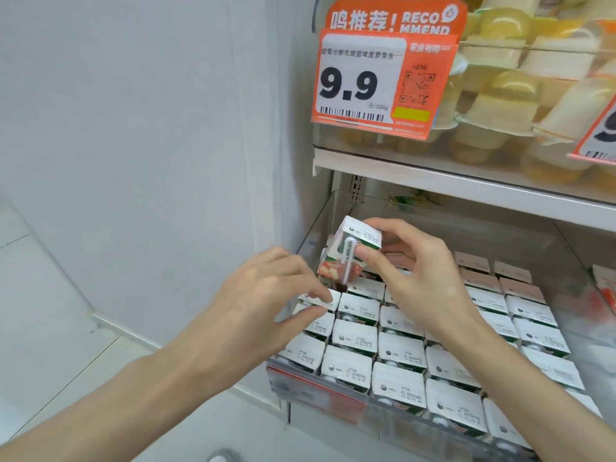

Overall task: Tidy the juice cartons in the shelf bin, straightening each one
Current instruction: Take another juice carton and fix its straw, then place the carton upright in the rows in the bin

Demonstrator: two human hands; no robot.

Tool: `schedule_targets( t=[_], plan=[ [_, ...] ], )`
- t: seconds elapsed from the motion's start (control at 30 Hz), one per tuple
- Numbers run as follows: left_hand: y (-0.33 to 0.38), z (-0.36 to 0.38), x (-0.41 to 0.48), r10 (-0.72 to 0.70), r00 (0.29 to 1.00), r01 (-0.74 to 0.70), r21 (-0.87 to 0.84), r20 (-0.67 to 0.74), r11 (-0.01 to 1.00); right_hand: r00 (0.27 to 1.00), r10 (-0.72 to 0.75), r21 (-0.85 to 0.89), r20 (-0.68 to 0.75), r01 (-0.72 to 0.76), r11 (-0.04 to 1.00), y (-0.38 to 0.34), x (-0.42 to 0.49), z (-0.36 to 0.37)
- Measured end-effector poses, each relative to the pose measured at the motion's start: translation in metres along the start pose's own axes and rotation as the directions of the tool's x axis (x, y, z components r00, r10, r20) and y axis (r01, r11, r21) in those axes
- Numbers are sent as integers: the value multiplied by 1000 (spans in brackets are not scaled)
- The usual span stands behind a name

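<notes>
A clear plastic shelf bin (320, 228) holds several rows of small white-topped juice cartons (400, 355) standing upright. One carton (340, 251), with a straw on its side and fruit printed on it, is lifted and tilted above the bin's back left corner. My right hand (416, 271) grips this carton by its top and side. My left hand (263, 295) reaches in from the left, and its fingertips pinch the top edge of a carton (318, 303) in the left column.
A white shelf edge (466, 185) runs just above the bin. An orange price sign (383, 78) reading 9.9 hangs over it, with yellow jelly cups (500, 95) behind. A white wall panel (150, 128) stands to the left. More cartons fill a neighbouring bin (605, 295) at right.
</notes>
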State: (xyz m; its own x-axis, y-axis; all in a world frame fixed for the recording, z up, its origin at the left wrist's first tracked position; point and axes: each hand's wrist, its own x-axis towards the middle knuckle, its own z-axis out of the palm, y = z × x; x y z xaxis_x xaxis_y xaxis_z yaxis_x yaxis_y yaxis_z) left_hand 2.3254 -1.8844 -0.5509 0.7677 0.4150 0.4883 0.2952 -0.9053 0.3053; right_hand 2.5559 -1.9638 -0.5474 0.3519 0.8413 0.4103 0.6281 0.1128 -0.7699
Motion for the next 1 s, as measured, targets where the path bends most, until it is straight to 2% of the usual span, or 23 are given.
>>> schedule_targets(
  t=[0.1,0.23,0.33,0.43,0.5,0.6,0.77,0.9,1.0],
  plan=[
    [-3,0,-6,32,996,-36,49,80,998,999,-14,-40,43,16,999,-4,3,9],
    [-7,5,-9,67,981,-91,125,180,988,990,12,-217,140,19,976,-1,5,19],
    [-9,6,-8,79,984,-95,94,157,991,984,23,-263,178,25,965,2,-1,22],
    [-3,6,-3,87,996,-89,87,29,992,978,35,-292,204,27,956,4,-1,22],
    [5,6,0,99,995,-99,7,-16,995,976,44,-294,214,22,955,5,0,21],
    [18,9,0,106,993,-101,-84,58,991,975,33,-278,219,30,960,6,0,21],
    [24,15,0,87,982,-98,58,166,994,968,41,-334,248,46,942,14,4,25],
    [26,16,0,79,984,-95,93,162,991,972,58,-296,227,12,955,18,12,19],
    [26,17,0,75,987,-92,115,142,989,979,61,-381,196,19,924,20,25,10]
  ],
)
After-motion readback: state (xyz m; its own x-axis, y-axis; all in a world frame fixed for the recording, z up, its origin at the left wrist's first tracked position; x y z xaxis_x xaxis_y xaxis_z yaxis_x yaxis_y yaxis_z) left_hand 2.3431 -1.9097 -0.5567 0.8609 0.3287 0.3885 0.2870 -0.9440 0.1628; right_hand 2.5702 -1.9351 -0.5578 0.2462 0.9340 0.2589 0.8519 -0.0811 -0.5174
